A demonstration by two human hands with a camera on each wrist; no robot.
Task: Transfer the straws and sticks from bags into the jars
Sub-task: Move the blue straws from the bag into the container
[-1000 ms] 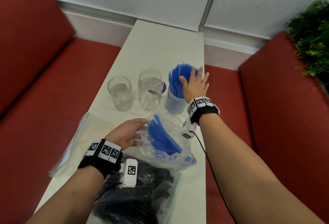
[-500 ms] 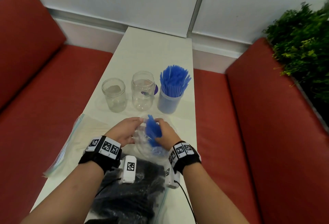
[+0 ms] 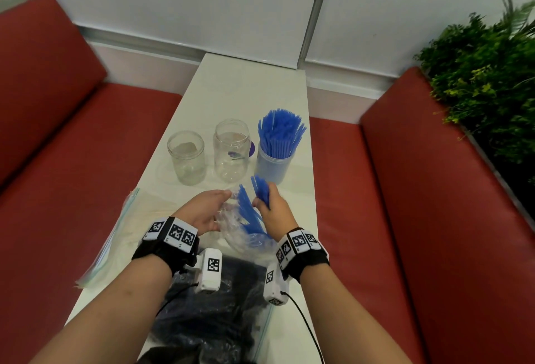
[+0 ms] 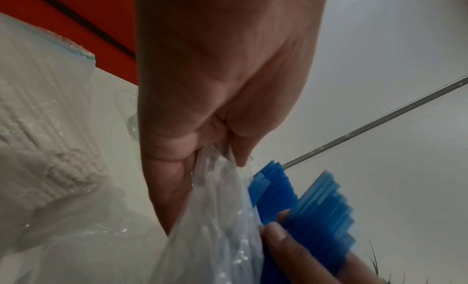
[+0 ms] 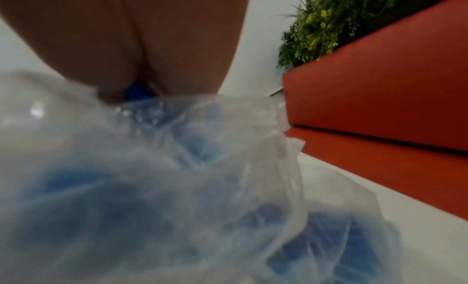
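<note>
no readable text, labels or numbers anywhere

Red benches (image 3: 405, 190) flank a narrow white table (image 3: 249, 88) below pale wall panels (image 3: 173, 1).

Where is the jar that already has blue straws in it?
In the head view, the jar of blue straws stands on the white table, rightmost of three jars, beside an empty jar and just beyond the right hand.

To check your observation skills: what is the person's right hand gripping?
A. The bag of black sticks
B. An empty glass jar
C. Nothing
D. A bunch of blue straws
D: the right hand grips a bunch of blue straws, lifting them from the clear bag.
</note>
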